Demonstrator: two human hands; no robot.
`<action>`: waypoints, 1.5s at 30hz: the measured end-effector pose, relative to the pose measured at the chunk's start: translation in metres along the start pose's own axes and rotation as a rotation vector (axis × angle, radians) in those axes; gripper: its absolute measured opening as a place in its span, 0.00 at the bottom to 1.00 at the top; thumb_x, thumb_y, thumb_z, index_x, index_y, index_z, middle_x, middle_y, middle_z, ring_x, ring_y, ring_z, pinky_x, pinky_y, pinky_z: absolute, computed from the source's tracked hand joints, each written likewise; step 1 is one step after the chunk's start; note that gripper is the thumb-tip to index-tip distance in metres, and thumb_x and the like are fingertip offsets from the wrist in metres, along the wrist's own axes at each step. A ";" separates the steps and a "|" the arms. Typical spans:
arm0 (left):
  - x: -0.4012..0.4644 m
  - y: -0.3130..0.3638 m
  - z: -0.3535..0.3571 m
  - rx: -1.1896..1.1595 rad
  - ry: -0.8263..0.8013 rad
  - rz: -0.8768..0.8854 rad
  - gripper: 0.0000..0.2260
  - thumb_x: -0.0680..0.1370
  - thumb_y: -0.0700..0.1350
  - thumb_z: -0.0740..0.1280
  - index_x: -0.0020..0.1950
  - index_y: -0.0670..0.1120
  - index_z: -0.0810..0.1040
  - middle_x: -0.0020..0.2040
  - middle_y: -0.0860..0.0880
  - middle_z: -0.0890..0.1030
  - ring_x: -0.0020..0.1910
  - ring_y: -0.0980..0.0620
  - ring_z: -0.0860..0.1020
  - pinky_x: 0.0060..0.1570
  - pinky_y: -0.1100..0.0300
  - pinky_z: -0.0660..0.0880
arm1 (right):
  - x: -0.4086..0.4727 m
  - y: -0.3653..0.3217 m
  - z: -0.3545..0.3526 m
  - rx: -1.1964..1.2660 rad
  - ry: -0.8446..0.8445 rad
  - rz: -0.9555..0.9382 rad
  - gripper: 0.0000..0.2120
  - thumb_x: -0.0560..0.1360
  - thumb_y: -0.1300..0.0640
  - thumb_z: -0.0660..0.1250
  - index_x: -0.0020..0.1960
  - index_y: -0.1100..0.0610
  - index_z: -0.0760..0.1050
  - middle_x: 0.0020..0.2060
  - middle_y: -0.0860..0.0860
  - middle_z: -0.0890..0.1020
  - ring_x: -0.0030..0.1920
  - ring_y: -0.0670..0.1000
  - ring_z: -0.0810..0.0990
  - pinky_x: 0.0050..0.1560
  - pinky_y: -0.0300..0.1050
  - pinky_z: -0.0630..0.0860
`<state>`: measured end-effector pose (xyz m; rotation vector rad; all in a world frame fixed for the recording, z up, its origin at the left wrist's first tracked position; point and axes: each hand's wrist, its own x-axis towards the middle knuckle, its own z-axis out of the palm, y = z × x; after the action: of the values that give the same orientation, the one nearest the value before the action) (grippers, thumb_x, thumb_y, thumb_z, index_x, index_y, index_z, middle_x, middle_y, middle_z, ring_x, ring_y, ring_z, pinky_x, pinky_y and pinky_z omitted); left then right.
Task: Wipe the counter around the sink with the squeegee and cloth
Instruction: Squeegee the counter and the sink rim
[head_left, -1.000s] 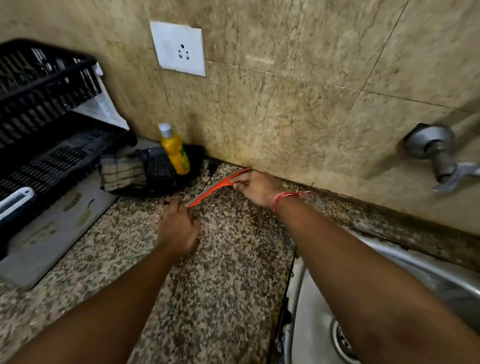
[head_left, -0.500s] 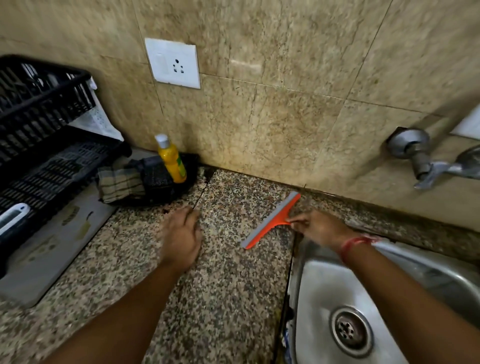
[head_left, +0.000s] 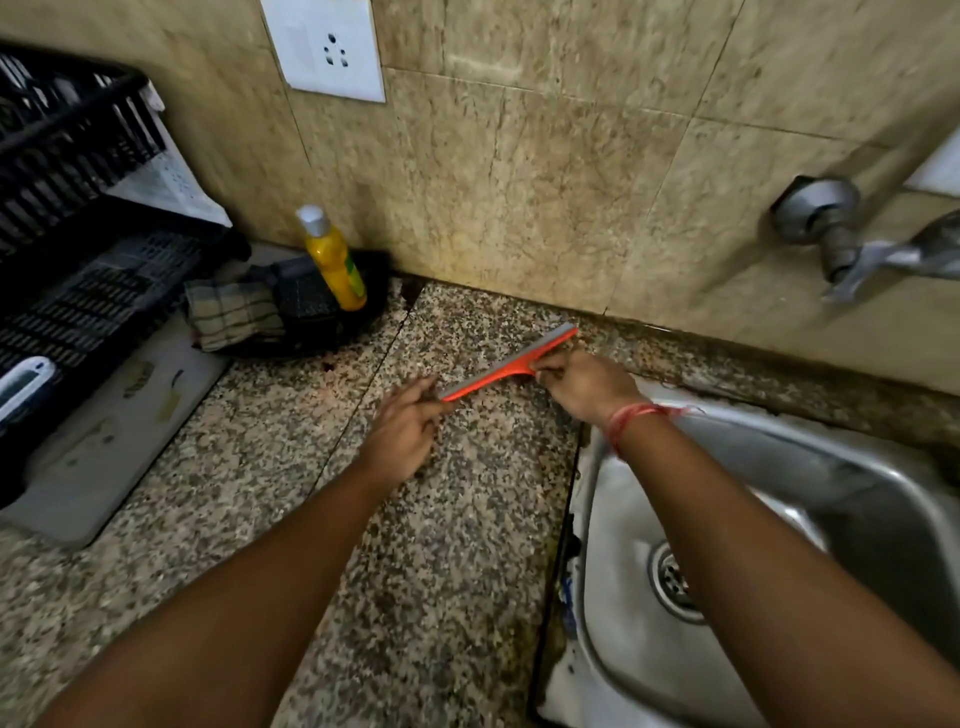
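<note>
An orange squeegee (head_left: 506, 364) with a grey blade lies slanted on the speckled granite counter (head_left: 447, 519), close to the steel sink (head_left: 831, 499). My right hand (head_left: 587, 384) grips its short handle, a red thread around the wrist. My left hand (head_left: 410, 426) rests flat on the counter with its fingertips at the squeegee's near end. A checked cloth (head_left: 228, 317) sits folded at the back left, beside a black holder.
A yellow soap bottle (head_left: 332, 260) stands in the black holder against the tiled wall. A black dish rack (head_left: 78, 218) on a grey tray (head_left: 104, 426) fills the left. A tap (head_left: 852, 244) juts from the wall over the sink; a socket (head_left: 327, 49) is above.
My right hand dragged the squeegee from the back wall toward the sink edge, then held it there. My left hand slid right until its fingertips reached the blade's near end.
</note>
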<state>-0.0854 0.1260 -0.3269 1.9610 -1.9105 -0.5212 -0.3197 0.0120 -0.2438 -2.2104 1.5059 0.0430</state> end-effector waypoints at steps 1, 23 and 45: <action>-0.008 0.001 -0.001 -0.055 0.010 0.032 0.17 0.78 0.36 0.65 0.60 0.55 0.81 0.76 0.51 0.66 0.77 0.49 0.60 0.77 0.44 0.54 | -0.011 0.007 0.004 0.024 0.002 0.003 0.14 0.80 0.46 0.59 0.63 0.39 0.78 0.59 0.50 0.83 0.57 0.56 0.81 0.55 0.46 0.75; -0.122 0.060 0.038 0.156 0.029 -0.315 0.27 0.83 0.57 0.52 0.81 0.53 0.50 0.81 0.50 0.47 0.80 0.48 0.43 0.76 0.46 0.40 | -0.124 0.066 0.017 -0.102 -0.066 -0.204 0.13 0.80 0.46 0.60 0.61 0.36 0.78 0.59 0.43 0.82 0.53 0.50 0.81 0.52 0.42 0.75; -0.152 0.090 0.042 0.230 -0.015 -0.440 0.29 0.80 0.63 0.54 0.80 0.56 0.53 0.81 0.50 0.49 0.80 0.45 0.48 0.74 0.38 0.42 | -0.193 0.108 0.002 -0.133 -0.001 -0.187 0.13 0.80 0.43 0.59 0.62 0.32 0.76 0.58 0.45 0.83 0.57 0.53 0.81 0.54 0.46 0.76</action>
<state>-0.1875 0.2759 -0.3169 2.5535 -1.6037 -0.4422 -0.4921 0.1499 -0.2304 -2.4474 1.3231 0.0867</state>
